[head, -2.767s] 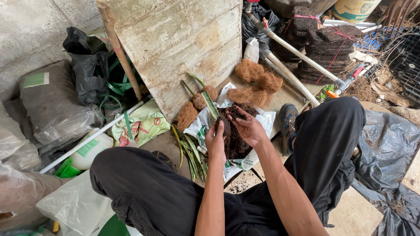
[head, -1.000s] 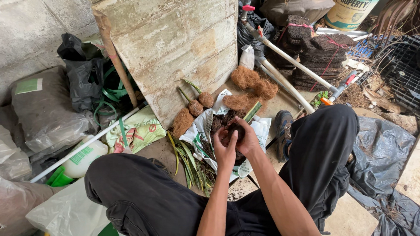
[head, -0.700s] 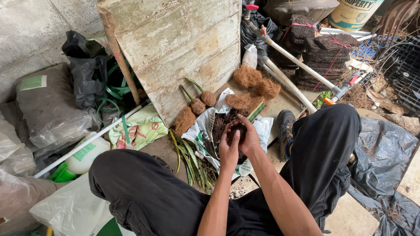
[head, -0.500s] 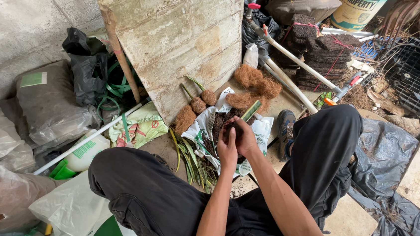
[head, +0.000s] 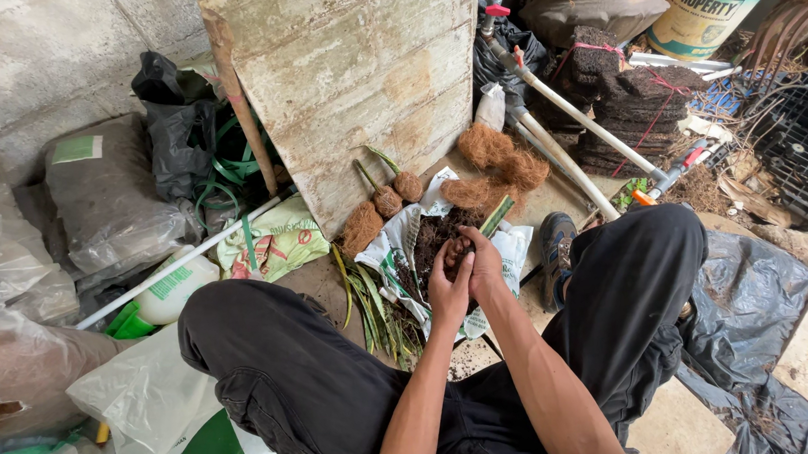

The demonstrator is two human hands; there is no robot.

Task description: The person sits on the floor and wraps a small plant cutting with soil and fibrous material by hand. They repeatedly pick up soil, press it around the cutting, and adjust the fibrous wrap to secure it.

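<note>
**Fingers of both hands wrapped on a clump of dark soil**

Fingers (head: 457, 252) of both hands are curled in tight around a small clump of dark soil (head: 459, 248); it sits between the palms, mostly hidden, only a dark patch showing at the fingertips. Left hand (head: 447, 286) and right hand (head: 484, 267) press together, thumbs side by side.

- Hands are held between the knees, right above a white plastic sheet (head: 396, 247) on the ground with a pile of loose soil (head: 435, 234) on it.
- A green stem (head: 496, 216) pokes out just past the fingertips, up and to the right; can't tell whether it's in the grip.
- Brown fibre balls (head: 499, 157) lie beyond the sheet, near the weathered board (head: 354, 77) leaning on the wall; two smaller ones with green shoots (head: 397, 191) sit to their left.
- Long green leaves (head: 371, 302) lie on the ground beside the left hand.
- Shoe (head: 555, 244) is just right of the sheet.
</note>
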